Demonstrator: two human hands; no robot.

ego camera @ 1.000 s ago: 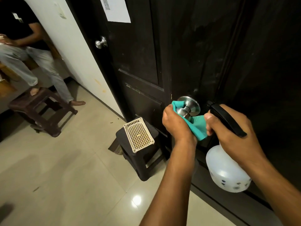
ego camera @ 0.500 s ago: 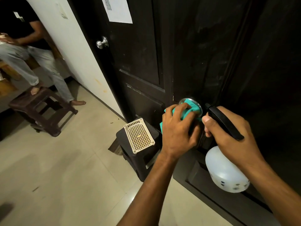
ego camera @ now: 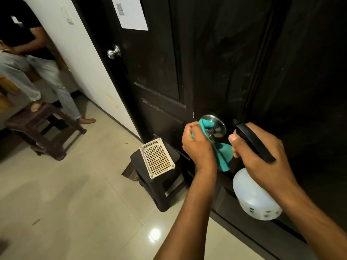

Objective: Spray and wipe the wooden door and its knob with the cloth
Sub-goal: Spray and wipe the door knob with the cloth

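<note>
A: What's the room like?

B: Glossy beige floor tiles (ego camera: 75, 194), a white wall (ego camera: 90, 59) on the left, and a dark brown wooden panelled door (ego camera: 216, 62) filling the right side. A white paper sheet (ego camera: 134, 15) is stuck high on a neighbouring dark door, which has its own small silver knob (ego camera: 113, 52).

A: And the hands?

B: The left hand (ego camera: 199, 147) is curled round a teal cloth (ego camera: 222, 156), pressing it against the round silver metal door knob (ego camera: 214, 126). Part of the cloth hangs below the knob. The right hand (ego camera: 262, 156) grips the black trigger head of a translucent white plastic spray bottle (ego camera: 255, 199), just beside the knob, nozzle towards the door.

A: Is the knob itself wrapped?

B: Partly, it seems; the fist hides most of it.

A: Anything else?

B: A cream perforated plastic basket (ego camera: 156, 158) sits on a low dark stool (ego camera: 161, 190) against the door. Farther left, a seated person (ego camera: 28, 59) rests one foot on a brown wooden stool (ego camera: 45, 128).
</note>
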